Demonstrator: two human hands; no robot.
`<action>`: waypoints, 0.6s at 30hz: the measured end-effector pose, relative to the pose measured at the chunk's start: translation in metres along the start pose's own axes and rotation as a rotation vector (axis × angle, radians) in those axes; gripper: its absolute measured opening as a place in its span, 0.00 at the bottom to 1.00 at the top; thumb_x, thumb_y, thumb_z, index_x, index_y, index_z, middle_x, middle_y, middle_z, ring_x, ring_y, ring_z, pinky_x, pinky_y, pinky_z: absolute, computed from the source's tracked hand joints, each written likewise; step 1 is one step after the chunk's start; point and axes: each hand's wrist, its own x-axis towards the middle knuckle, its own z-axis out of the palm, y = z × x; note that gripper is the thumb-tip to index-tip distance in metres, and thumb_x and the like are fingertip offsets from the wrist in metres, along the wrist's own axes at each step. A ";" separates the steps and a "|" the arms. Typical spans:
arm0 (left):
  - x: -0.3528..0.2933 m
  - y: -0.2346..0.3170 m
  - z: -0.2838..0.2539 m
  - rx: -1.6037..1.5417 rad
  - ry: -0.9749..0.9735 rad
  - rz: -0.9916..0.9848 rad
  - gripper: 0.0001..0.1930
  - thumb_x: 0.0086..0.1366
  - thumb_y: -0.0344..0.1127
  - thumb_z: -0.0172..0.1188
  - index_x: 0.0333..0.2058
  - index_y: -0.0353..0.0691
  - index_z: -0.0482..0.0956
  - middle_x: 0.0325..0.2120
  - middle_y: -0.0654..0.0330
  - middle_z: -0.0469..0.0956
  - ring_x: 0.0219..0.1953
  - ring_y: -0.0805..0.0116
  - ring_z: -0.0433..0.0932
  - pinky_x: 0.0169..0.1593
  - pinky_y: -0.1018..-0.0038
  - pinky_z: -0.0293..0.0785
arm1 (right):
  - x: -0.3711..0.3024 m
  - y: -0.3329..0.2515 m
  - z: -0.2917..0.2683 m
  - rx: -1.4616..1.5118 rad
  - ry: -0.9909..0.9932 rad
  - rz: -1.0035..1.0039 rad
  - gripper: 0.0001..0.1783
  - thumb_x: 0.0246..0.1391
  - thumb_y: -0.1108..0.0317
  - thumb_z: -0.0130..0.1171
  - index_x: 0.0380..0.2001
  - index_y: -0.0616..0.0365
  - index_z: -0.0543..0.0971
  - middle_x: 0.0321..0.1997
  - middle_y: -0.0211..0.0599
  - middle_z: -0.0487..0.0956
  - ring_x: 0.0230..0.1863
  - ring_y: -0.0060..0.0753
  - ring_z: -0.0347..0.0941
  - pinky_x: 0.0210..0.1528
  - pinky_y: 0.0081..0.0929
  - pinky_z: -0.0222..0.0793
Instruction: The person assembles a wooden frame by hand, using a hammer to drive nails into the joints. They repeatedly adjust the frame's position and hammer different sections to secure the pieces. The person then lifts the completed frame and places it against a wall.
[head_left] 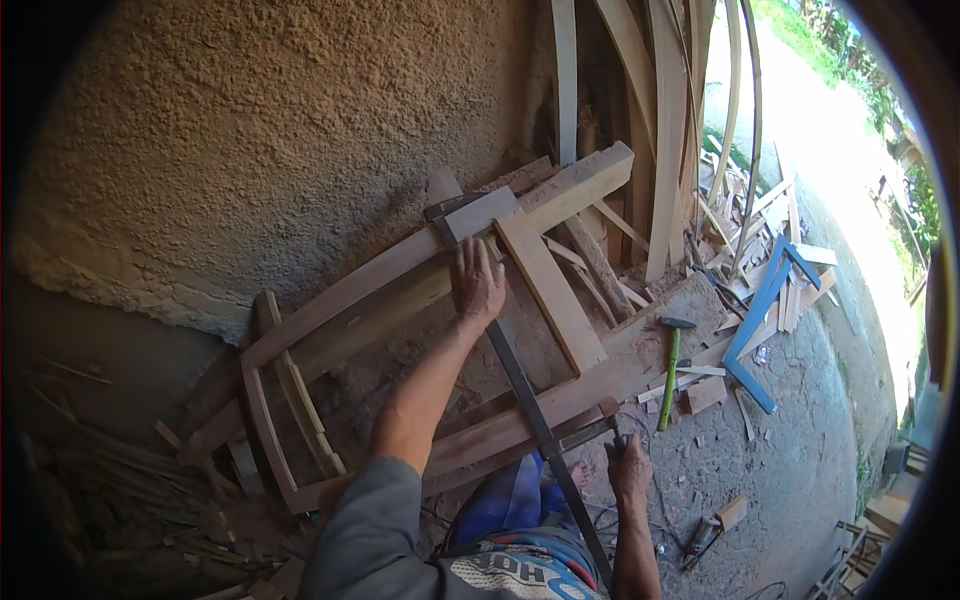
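Note:
A long dark metal bar clamp lies across a wooden frame with curved rails. Its far jaw hooks over the frame's far rail, and its sliding jaw sits by the near rail with a small wood block at its tip. My left hand is closed over the bar close to the far rail, its fingers partly hidden. At the near side, my right hand grips the clamp's screw handle. A flat wooden crosspiece joins the two rails to the right of the bar.
A rough wall rises behind the frame. To the right lie a hammer with a green handle, a blue angled metal piece and wood offcuts. Tall curved boards lean at the back. A power tool rests on the floor.

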 end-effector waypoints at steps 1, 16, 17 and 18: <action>0.014 -0.019 0.002 0.057 -0.037 -0.140 0.36 0.75 0.50 0.47 0.71 0.29 0.55 0.72 0.41 0.53 0.75 0.42 0.49 0.76 0.51 0.44 | 0.004 0.008 0.003 0.023 -0.023 -0.095 0.19 0.58 0.57 0.67 0.45 0.57 0.76 0.31 0.52 0.83 0.36 0.61 0.80 0.37 0.53 0.73; 0.025 -0.019 0.016 0.184 -0.094 -0.244 0.36 0.77 0.51 0.42 0.73 0.29 0.50 0.75 0.43 0.47 0.77 0.48 0.44 0.77 0.58 0.48 | 0.012 0.006 0.004 -0.027 -0.108 -0.020 0.17 0.57 0.61 0.68 0.44 0.56 0.76 0.22 0.40 0.79 0.25 0.48 0.77 0.31 0.43 0.72; 0.028 -0.022 0.016 0.198 -0.095 -0.236 0.36 0.77 0.51 0.42 0.73 0.29 0.50 0.75 0.43 0.46 0.77 0.48 0.44 0.77 0.58 0.48 | 0.025 0.016 -0.004 0.086 -0.322 -0.009 0.15 0.58 0.63 0.67 0.43 0.57 0.77 0.20 0.36 0.77 0.22 0.41 0.75 0.28 0.39 0.70; 0.030 -0.019 0.020 0.202 -0.102 -0.221 0.36 0.77 0.51 0.42 0.72 0.29 0.50 0.75 0.43 0.46 0.77 0.48 0.44 0.77 0.58 0.48 | 0.034 0.025 -0.015 0.200 -0.527 0.015 0.13 0.58 0.64 0.67 0.42 0.57 0.78 0.17 0.32 0.75 0.19 0.34 0.73 0.24 0.35 0.69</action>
